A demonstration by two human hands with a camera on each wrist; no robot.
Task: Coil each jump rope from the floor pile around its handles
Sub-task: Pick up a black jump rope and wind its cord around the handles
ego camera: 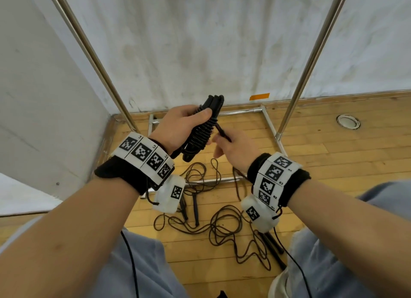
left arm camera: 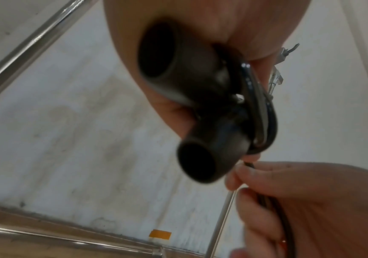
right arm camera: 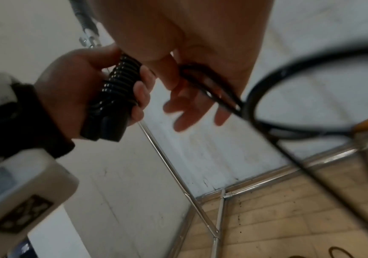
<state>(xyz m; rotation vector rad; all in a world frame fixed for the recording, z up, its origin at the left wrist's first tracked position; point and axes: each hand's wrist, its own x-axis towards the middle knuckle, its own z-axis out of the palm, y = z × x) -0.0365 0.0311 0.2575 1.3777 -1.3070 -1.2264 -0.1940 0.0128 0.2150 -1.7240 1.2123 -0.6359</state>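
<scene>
My left hand (ego camera: 178,126) grips two black jump rope handles (ego camera: 204,124) held side by side, with black cord wound in tight turns around their middle. The handles' hollow ends (left arm camera: 192,167) face the left wrist camera. Just right of the bundle, my right hand (ego camera: 231,146) pinches the loose end of the same cord (ego camera: 222,132) between thumb and forefinger, the other fingers spread. In the right wrist view the cord (right arm camera: 209,83) runs through that hand and loops out to the right. More black ropes (ego camera: 222,226) lie tangled on the wooden floor below, with handles (ego camera: 195,211) among them.
A metal tube frame (ego camera: 270,124) stands on the wooden floor (ego camera: 333,164), its slanted poles (ego camera: 93,52) rising left and right before white walls. An orange tape strip (ego camera: 259,96) marks the wall base. A round floor fitting (ego camera: 348,121) sits at right. My knees fill the bottom corners.
</scene>
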